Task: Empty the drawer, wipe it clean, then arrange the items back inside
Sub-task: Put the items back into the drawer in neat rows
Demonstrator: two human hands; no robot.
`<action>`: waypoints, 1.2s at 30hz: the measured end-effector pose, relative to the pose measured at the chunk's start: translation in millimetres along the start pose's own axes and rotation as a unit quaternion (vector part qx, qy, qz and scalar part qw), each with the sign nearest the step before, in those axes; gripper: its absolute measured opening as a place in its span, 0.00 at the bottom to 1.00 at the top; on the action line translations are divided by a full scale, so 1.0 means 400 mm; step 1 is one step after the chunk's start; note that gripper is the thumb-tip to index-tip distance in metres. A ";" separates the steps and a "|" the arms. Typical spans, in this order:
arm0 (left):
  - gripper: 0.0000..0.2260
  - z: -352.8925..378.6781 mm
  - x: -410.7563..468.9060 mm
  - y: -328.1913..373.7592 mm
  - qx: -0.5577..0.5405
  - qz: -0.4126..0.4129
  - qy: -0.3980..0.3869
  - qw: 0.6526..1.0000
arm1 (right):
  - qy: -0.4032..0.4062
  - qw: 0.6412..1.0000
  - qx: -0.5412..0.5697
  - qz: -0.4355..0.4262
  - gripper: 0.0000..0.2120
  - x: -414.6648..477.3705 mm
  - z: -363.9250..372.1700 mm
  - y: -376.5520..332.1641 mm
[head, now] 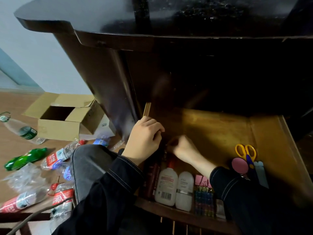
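My left grip (144,138) is curled over the top of the drawer's left wall (147,109), steadying it. My right grip (183,148) is blurred, with its fingers bent toward something small and dark by that same wall. I cannot tell whether it holds the thing or only touches it.

The drawer (264,133) stands pulled out toward me, its back half bare wood. The things lie in a row along the front edge, nearer to me than either grip: a dark red tube (151,177), a white bottle with a red cap (166,185), a second white bottle (184,189), pink clips (202,179), and, well off to the right, yellow-handled scissors (246,151).

Both bottles lie flat, their long axis running front to back and their tops pointing away from me. The red cap sits just below my right grip, so that grip is the nearer one. I judge its next move is a short draw back toward me along the bottle's length, not a sideways reach.
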State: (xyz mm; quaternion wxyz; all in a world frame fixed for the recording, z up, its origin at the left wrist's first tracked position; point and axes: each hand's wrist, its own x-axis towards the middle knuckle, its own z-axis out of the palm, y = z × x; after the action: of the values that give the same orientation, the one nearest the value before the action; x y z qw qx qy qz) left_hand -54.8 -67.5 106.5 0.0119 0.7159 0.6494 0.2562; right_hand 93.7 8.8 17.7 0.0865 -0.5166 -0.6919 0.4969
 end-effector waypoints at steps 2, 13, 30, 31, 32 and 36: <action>0.08 -0.001 -0.001 0.004 0.000 -0.005 -0.003 1.000 | -0.002 0.999 -0.035 -0.014 0.06 -0.005 0.009 0.002; 0.07 -0.010 -0.003 0.011 -0.010 -0.018 -0.005 1.000 | 0.010 0.976 -0.207 -0.061 0.10 -0.029 0.024 0.005; 0.06 -0.083 -0.068 0.083 -0.104 0.027 -0.096 0.990 | -0.020 0.986 -0.149 -0.075 0.03 -0.188 -0.161 -0.038; 0.06 -0.088 -0.085 0.101 -0.123 0.035 -0.113 0.985 | -0.038 0.986 -0.140 -0.078 0.04 -0.234 -0.179 -0.030; 0.06 -0.089 -0.104 0.120 -0.136 0.050 -0.136 0.980 | -0.052 0.987 -0.130 -0.081 0.04 -0.283 -0.195 -0.015; 0.11 -0.073 -0.193 0.184 -0.157 0.096 -0.223 0.957 | -0.059 0.986 -0.112 -0.111 0.08 -0.461 -0.225 0.057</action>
State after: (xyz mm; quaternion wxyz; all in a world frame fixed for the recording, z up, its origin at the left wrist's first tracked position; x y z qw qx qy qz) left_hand 0.0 -160.6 130.5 0.2436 0.8028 0.5103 0.1888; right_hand 248.3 -85.7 116.9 0.0419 -0.4130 -0.8003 0.4327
